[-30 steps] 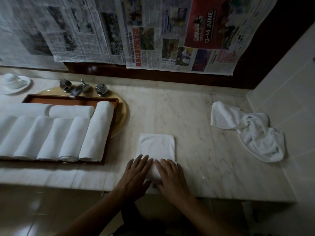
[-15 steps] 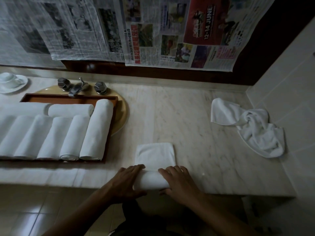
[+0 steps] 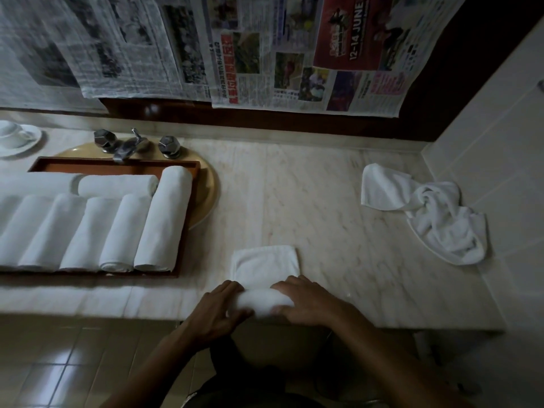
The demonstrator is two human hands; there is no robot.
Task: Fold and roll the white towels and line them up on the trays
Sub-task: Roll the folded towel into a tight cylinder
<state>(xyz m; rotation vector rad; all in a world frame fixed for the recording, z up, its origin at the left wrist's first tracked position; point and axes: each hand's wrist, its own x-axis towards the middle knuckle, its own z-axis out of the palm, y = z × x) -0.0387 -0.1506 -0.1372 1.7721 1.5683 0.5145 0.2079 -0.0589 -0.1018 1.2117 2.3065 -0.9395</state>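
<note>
A folded white towel (image 3: pixel 265 262) lies near the front edge of the marble counter, its near end rolled into a thick roll. My left hand (image 3: pixel 216 312) grips the roll's left end, fingers over the top and thumb underneath. My right hand (image 3: pixel 306 301) curls over the roll's right end. To the left, a brown tray (image 3: pixel 179 273) holds several rolled white towels (image 3: pixel 163 222) side by side, with more rolls lying crosswise behind them. A crumpled white towel (image 3: pixel 432 216) sits loose at the right, by the tiled wall.
The tray rests over a yellow basin (image 3: pixel 210 195) with a chrome tap and two knobs (image 3: pixel 129 145). A white cup and saucer (image 3: pixel 14 138) stand at the far left. Newspaper sheets (image 3: pixel 265 48) hang on the back wall. A tiled wall (image 3: pixel 500 172) closes off the right.
The roll has grown thicker and moved away from me, leaving less flat towel showing. Both hands went from lying flat on the towel to curling round the roll.
</note>
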